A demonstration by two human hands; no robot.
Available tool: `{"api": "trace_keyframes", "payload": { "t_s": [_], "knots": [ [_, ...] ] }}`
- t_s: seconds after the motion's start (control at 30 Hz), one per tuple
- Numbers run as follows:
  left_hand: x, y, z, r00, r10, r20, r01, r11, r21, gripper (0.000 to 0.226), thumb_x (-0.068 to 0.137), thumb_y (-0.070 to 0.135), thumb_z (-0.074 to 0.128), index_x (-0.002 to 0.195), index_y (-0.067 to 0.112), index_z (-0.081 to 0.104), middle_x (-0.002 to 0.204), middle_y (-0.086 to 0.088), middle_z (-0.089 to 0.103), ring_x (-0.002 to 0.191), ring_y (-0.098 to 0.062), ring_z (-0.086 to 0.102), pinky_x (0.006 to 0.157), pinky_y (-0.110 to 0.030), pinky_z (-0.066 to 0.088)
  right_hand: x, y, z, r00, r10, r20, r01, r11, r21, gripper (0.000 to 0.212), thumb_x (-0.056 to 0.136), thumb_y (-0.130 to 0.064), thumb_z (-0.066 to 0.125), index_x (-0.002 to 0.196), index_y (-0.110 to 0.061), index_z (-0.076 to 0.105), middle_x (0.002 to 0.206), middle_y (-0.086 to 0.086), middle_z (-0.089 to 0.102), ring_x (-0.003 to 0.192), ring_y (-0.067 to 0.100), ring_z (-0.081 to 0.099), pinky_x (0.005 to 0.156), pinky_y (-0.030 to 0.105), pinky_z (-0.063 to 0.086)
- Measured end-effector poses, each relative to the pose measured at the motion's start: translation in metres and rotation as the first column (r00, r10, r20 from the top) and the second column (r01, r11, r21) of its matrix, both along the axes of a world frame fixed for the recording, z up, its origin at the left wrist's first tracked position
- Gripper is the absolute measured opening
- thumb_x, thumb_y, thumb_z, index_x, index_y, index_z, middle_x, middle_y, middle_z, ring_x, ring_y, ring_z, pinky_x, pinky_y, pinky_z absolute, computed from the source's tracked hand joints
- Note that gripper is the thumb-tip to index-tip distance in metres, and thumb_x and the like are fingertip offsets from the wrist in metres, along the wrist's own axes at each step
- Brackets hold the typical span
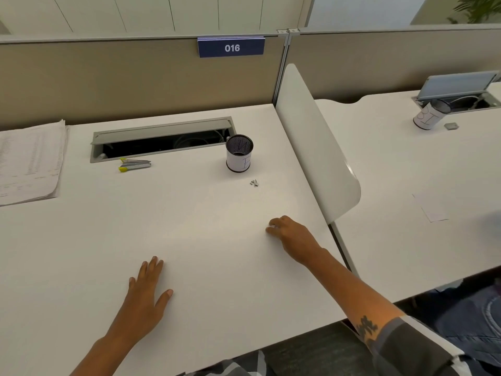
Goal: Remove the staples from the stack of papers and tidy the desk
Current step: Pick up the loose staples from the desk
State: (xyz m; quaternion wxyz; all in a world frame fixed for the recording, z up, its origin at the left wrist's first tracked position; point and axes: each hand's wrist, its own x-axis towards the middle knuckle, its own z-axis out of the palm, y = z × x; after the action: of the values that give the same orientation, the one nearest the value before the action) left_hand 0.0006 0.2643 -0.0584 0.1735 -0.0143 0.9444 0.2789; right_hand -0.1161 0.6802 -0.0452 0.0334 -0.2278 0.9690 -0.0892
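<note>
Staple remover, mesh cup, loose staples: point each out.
staple remover (134, 165), head view, on its metal body.
mesh cup (239, 161), head view, on its white paper wrap.
loose staples (254, 182), head view, middle of the small pile.

On the white rectangular desk (81, 253), the thick stack of printed papers (28, 161) sits at the left edge. The yellow-tipped metal staple remover (134, 165) lies near the back edge, left of the black mesh cup (239, 153); loose metal staples (254, 182) lie just before the cup.
</note>
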Motion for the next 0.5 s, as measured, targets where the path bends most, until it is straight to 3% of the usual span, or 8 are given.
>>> {"api": "trace_keyframes", "payload": {
  "t_s": [0.17,0.27,0.37,0.43,0.5],
  "knots": [
    [0.0,-0.002,-0.001,1.0,0.003,0.009,-0.003,1.0,0.013,0.078,0.101,0.032,0.054,0.162,0.021,0.007,0.17,0.009,-0.003,0.156,-0.01,-0.01,0.127,-0.041,-0.003,-0.004,-0.001,-0.008,1.0,0.009,-0.005,-0.009,0.992,0.122,0.02,0.089,0.009,0.052,0.098,-0.003,0.067,0.099,0.008,0.062,0.091,0.029,0.055,0.058,0.042,0.053],
    [0.0,-0.002,-0.004,1.0,-0.002,0.014,0.002,1.0,0.004,0.078,0.101,0.032,0.055,0.162,0.022,0.007,0.169,0.009,-0.004,0.156,-0.01,-0.012,0.127,-0.041,-0.004,-0.006,-0.003,-0.008,0.998,0.019,-0.055,-0.013,0.993,0.114,0.019,0.081,0.016,0.057,0.081,-0.003,0.061,0.084,0.008,0.055,0.078,0.028,0.052,0.047,0.04,0.044],
    [0.001,0.0,-0.006,1.0,-0.009,0.019,0.009,1.0,-0.014,0.078,0.101,0.031,0.055,0.162,0.021,0.007,0.168,0.01,-0.008,0.155,-0.01,-0.015,0.126,-0.042,-0.006,-0.011,-0.007,-0.006,0.998,0.018,-0.068,-0.012,0.997,0.082,0.022,0.076,0.019,0.056,0.077,-0.003,0.06,0.081,0.009,0.055,0.074,0.028,0.052,0.046,0.039,0.042],
    [0.001,0.0,-0.007,1.0,-0.015,0.02,0.016,1.0,-0.022,0.079,0.101,0.031,0.055,0.162,0.02,0.007,0.168,0.009,-0.01,0.155,-0.011,-0.016,0.126,-0.042,-0.006,-0.024,-0.006,-0.008,0.995,-0.086,-0.042,0.087,0.996,0.02,0.022,0.075,0.019,0.055,0.078,-0.001,0.065,0.08,0.01,0.06,0.076,0.03,0.057,0.052,0.038,0.046],
    [0.0,-0.001,-0.008,1.0,-0.021,0.024,0.021,0.999,-0.028,0.08,0.1,0.032,0.056,0.162,0.02,0.007,0.169,0.009,-0.01,0.155,-0.012,-0.017,0.125,-0.042,-0.006,-0.04,-0.005,-0.007,0.958,-0.285,0.028,0.287,0.95,-0.124,0.023,0.079,0.014,0.059,0.08,-0.003,0.075,0.08,0.011,0.068,0.078,0.032,0.065,0.06,0.034,0.05]
  ]
}}
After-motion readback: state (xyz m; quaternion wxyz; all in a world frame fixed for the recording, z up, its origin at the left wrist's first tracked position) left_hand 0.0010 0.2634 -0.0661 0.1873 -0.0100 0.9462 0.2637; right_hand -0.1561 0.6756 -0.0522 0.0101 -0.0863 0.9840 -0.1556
